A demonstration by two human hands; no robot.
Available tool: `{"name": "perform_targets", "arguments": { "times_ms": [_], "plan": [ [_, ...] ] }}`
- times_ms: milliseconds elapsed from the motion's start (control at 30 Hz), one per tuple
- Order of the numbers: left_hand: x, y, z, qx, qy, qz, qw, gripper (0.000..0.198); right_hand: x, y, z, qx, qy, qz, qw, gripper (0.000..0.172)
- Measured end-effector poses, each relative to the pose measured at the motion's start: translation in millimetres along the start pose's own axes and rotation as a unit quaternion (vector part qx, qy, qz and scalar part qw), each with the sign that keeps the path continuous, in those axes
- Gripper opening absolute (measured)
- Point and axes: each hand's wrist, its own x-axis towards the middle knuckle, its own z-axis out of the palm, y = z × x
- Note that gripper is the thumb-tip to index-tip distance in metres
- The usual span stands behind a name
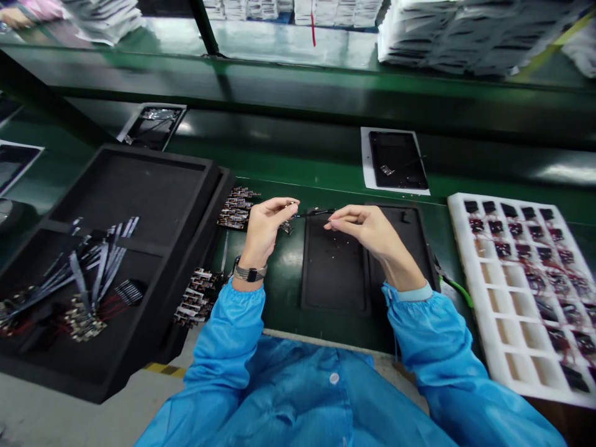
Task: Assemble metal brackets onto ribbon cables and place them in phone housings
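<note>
Both the bare left hand [266, 231] and bare right hand [367, 233] were pinched on a thin black cable [316, 213], which could be torn by overpulling.

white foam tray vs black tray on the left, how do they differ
The white foam tray has many small cells in rows, while the black tray has two large compartments. The white foam tray holds small black modules with red wires; the black tray holds flat cables bunched with boards. Both hold wired parts.

cable ends [315, 213] hidden by hands [265, 231]
</note>
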Motion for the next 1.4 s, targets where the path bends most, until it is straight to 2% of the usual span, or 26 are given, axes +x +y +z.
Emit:
{"name": "perform_targets", "arguments": {
  "times_ms": [167,333,533,767,1067,1267,1400],
  "plan": [
    [-5,6,0.8,0.06,-0.068,-0.02,0.996,0.016,-7,-15,1,-0.045,-0.004,-0.005,0.999,0.028],
    [-9,12,3.5,0.074,-0.146,-0.07,0.984,0.039,-12,-24,3,-0.098,-0.037,-0.019,0.994,0.023],
    [-10,12,1.1,0.187,-0.215,-0.048,0.957,0.019,-14,-24,10,-0.121,-0.084,-0.014,0.989,0.018],
    [-11,9,1.6,0.183,-0.256,-0.06,0.947,0.021,-12,-17,11,-0.114,-0.109,0.009,0.987,0.017],
    [-10,9,0.9,0.218,-0.268,-0.045,0.937,0.014,-11,-13,12,-0.114,-0.119,0.011,0.986,0.016],
    [-13,14,6.7,0.239,-0.285,-0.045,0.927,0.011,-10,-8,11,-0.133,-0.147,0.037,0.979,0.014],
    [-15,16,10.6,0.273,-0.277,-0.033,0.921,0.009,-8,1,13,-0.129,-0.145,0.051,0.98,0.014]
  ]
}}
